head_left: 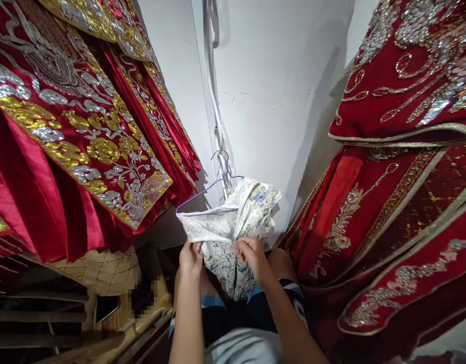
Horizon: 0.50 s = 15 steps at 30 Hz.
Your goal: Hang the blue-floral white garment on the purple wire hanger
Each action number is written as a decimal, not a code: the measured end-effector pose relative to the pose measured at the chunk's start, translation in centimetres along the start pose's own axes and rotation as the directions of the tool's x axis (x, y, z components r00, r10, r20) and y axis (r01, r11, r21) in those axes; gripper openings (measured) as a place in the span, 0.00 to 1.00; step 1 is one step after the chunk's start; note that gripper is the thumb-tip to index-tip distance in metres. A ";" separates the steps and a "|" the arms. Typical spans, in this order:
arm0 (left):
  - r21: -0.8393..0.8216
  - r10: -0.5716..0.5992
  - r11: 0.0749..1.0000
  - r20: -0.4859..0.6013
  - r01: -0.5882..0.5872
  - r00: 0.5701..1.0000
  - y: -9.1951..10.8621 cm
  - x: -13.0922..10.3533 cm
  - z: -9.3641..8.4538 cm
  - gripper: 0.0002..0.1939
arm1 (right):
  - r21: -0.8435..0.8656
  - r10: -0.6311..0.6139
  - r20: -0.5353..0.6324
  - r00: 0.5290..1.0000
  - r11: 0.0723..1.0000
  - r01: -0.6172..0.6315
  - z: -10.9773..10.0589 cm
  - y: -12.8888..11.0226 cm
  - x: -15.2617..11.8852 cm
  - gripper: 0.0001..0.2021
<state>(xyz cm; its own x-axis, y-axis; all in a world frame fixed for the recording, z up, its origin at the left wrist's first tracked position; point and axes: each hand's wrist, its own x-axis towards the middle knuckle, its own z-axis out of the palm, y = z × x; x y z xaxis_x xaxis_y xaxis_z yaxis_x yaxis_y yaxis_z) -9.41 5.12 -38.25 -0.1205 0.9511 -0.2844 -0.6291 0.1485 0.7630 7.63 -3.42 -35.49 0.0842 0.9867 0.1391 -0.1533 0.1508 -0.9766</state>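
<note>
A white garment with a blue and yellow floral print (223, 258) hangs in front of me on a thin purple wire hanger (202, 192). The hanger's right arm is inside the garment's right shoulder, while its left end lies at the edge of the left side. My left hand (191, 258) is closed on the garment's left edge. My right hand (251, 254) pinches the fabric near the middle, beside a dark opening running down the front.
Red embroidered garments with gold and silver sequins (103, 146) hang at the left, and beaded red ones (415, 81) at the right. White wall (266, 101) and cables (210, 76) stand behind. Wooden furniture (122, 328) is at the lower left.
</note>
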 end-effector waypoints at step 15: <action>0.267 0.106 0.890 0.666 -0.369 0.738 0.7 -8.9 5.8 0.15 | -0.163 0.025 -0.158 0.987 0.985 -0.051 -1.6 0.0 -0.8 0.29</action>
<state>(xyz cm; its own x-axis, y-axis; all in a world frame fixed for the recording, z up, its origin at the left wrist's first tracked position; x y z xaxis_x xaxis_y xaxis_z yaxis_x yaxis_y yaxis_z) -4.32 -1.66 -31.76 0.3559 0.8983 0.2575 -0.3101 -0.1464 0.9394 9.16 -4.27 -35.83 0.2350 0.9681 0.0867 0.0052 0.0879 -0.9961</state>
